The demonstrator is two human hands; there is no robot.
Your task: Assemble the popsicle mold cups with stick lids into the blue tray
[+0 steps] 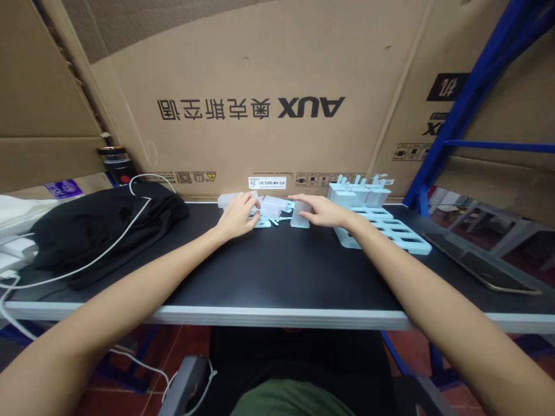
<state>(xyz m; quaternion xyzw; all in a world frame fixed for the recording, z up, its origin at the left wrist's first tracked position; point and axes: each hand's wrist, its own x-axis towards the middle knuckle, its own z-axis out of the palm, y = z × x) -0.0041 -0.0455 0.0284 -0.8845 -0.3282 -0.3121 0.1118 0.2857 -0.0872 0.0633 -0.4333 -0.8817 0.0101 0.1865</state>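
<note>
On the far side of the desk (277,271), a translucent mould (300,216) is held by the partly closed right hand (321,211); the left hand (237,216) is curled beside pale pieces (274,205), its grip unclear.

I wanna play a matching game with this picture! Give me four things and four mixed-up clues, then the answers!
1. slotted tray
2. black cloth
3. big carton
4. right hand

A. behind the table, with upside-down letters
B. touching a frosted piece
C. light blue
D. at the table's left end

Pairs: 1-C, 2-D, 3-A, 4-B
</note>
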